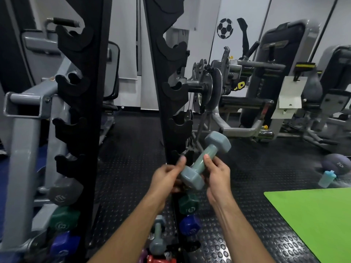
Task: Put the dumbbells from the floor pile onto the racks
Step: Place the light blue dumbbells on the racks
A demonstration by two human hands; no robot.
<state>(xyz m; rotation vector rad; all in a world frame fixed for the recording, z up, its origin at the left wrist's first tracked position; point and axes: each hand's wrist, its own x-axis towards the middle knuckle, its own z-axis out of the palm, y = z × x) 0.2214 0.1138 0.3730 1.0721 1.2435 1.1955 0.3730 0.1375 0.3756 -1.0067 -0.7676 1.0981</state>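
A grey-blue dumbbell (204, 160) hangs tilted in front of the right black rack (163, 103), its upper head up to the right. My right hand (216, 172) grips its handle from the right. My left hand (167, 177) holds its lower head, thumb up beside it. The left black rack (89, 111) carries grey (63, 191), green (63, 220) and blue (64, 243) dumbbells on its low cradles. Low on the right rack sit a green (189, 205) and a blue (190, 225) dumbbell. On the floor between my forearms lie another grey dumbbell (157, 236) and a red one (161, 260).
Upper cradles on both racks hold nothing. Grey weight machines (247, 76) stand behind the racks and at the left. A green mat (315, 221) covers the floor at the right, with a light-blue bottle (327, 178) and a dark medicine ball (338, 164) beyond it.
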